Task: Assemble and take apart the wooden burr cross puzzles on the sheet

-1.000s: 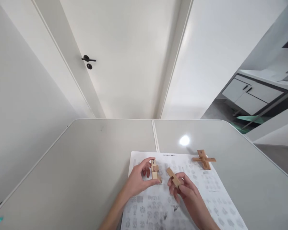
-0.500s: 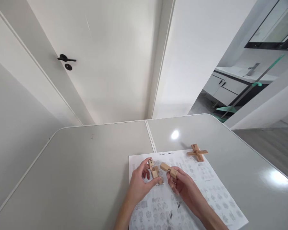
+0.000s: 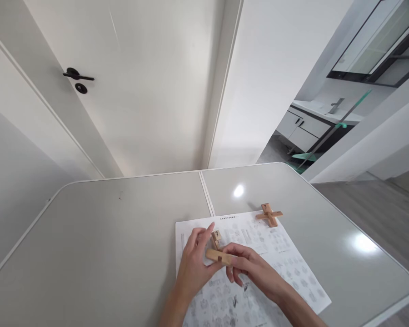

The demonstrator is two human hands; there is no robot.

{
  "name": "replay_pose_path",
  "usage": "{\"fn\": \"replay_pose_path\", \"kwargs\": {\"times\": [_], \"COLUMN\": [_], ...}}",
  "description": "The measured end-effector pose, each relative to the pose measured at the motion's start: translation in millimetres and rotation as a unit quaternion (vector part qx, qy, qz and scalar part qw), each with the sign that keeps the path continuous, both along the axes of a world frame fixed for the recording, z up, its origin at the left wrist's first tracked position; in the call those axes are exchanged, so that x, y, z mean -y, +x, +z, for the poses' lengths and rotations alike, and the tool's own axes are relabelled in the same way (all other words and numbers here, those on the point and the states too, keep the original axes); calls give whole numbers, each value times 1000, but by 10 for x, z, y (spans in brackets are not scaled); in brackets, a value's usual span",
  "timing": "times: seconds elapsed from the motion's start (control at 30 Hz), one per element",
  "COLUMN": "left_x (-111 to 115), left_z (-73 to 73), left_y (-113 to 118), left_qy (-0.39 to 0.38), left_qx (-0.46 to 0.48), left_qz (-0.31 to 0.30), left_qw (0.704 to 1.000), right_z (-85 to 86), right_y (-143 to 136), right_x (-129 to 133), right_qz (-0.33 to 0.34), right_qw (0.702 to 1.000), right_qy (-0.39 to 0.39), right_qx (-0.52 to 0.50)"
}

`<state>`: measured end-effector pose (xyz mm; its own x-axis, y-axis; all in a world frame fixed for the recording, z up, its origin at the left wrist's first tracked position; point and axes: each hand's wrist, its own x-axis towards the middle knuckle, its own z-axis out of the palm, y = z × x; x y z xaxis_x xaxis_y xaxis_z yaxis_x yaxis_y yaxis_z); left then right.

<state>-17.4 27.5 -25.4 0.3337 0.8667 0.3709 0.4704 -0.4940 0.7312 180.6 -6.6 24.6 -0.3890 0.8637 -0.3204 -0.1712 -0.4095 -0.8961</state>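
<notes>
Left hand, one: we find it over the sheet, thumb and forefinger apart, the forefinger raised, the thumb low beside the notched wooden bar; whether it touches the bar, we cannot tell. Right hand, one: closed on the near right end of that bar between thumb and fingers, the remaining fingers curled below. Notched bar, pale wood: held above the sheet, slanting slightly down to the right, a dark notch near its middle. Numbered wooden piece, marked "3": just behind the bar, between the hands, its lower part hidden; we cannot tell whether the two pieces touch. Wooden cross, redder brown, one arm also marked "3": at the far right corner of the sheet, partly beyond its edge. Printed sheet, white: flat beneath the hands, with a heading along its far edge and rows of small grey figures, too faint for us to read. Table, grey, pale-rimmed: crossed by a pale seam, with two bright reflections. Beyond it we note a white door with a black handle.
</notes>
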Motion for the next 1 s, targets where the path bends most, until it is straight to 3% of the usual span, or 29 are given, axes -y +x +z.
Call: {"fn": "replay_pose_path", "kwargs": {"times": [0.1,0.17,0.3,0.4,0.47,0.67,0.8,0.9,1.0], "left_x": [19,39,72,70,58,20,17,28,45], "left_z": [-5,-4,28,67,97,197,193,168,175], "left_y": [20,54,151,210,231,220,232,265,286], "left_qy": [73,71,-127,-266,-310,-336,-337,-332,-332], "left_qx": [-5,1,85,198,246,262,250,231,201], "left_qz": [-16,-29,0,17,24,21,22,8,-2], "left_qw": [997,997,988,943,918,904,907,914,922], "right_z": [-1,-3,-41,-128,-208,-381,-426,-505,-605], "right_y": [117,182,259,305,332,330,272,223,176], "right_x": [-10,-9,-14,-55,-109,-318,-356,-326,-288], "right_qz": [-11,-14,-59,-84,-86,-67,-39,-70,-143], "right_qw": [1000,999,998,994,991,978,979,977,946], "right_qy": [-10,-11,18,74,106,196,201,200,264], "right_qx": [-21,-34,-12,7,4,7,-6,18,123]}}
